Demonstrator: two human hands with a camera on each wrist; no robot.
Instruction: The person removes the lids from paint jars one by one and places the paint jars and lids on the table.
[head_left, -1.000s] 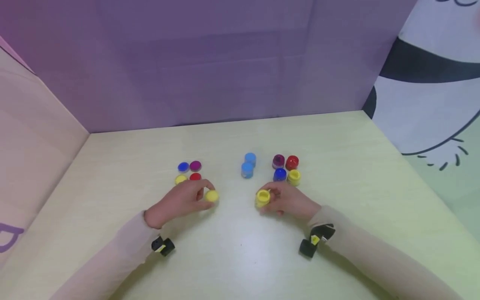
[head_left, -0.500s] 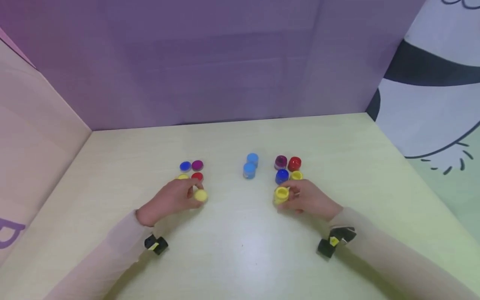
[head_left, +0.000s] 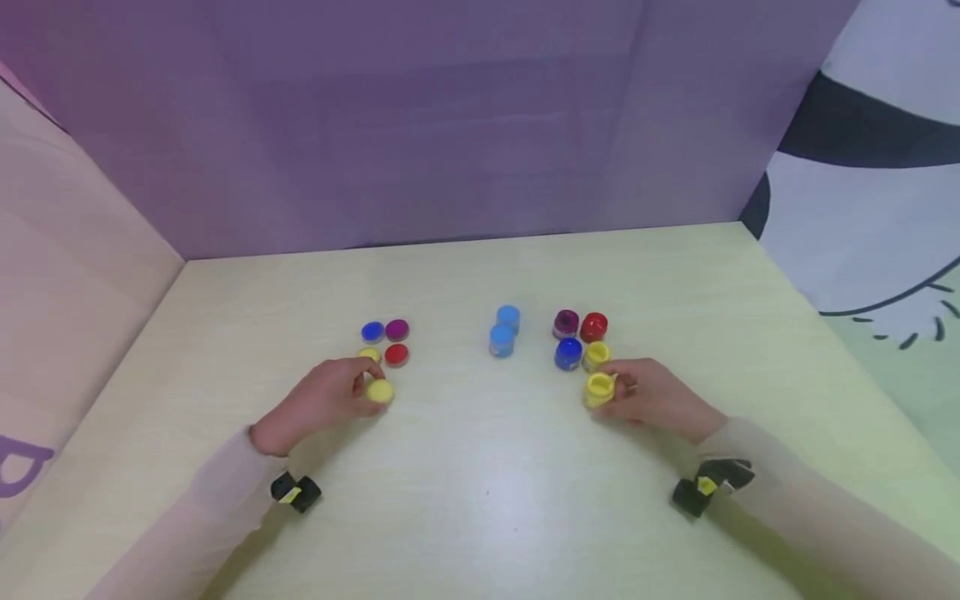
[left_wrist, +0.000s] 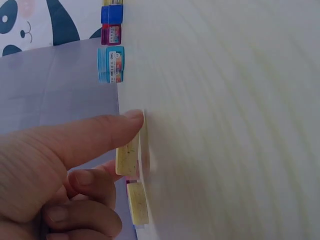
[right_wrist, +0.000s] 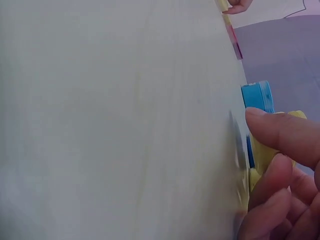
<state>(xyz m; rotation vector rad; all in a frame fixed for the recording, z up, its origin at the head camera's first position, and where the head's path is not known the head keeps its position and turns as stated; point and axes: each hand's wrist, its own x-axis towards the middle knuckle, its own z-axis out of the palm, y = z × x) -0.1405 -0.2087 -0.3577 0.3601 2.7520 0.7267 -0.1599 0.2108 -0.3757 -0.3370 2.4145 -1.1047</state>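
My left hand (head_left: 318, 400) pinches a round yellow lid (head_left: 380, 391) by its edge, close over the table. Just behind it lies another yellow lid (head_left: 368, 355), beside red (head_left: 397, 355), purple (head_left: 397, 330) and blue (head_left: 372, 332) lids. Thumb and fingers of my right hand (head_left: 663, 402) grip an uncapped yellow paint jar (head_left: 599, 390), its mouth facing up. Right behind that jar stands a second uncapped yellow jar (head_left: 597, 356), grouped with blue (head_left: 568, 353), purple (head_left: 566, 324) and red (head_left: 594, 327) jars. In the left wrist view, the thumb partly covers the held lid (left_wrist: 127, 159).
Two light blue jars with their caps on, a front one (head_left: 502, 340) and a rear one (head_left: 508, 317), stand between the lids and the uncapped jars. A purple panel (head_left: 465, 150) rises along the back edge of the pale wooden table (head_left: 465, 483).
My hands have moved apart: the left went leftward with the yellow lid, the right went rightward with the yellow jar to the front of the other uncapped jars.
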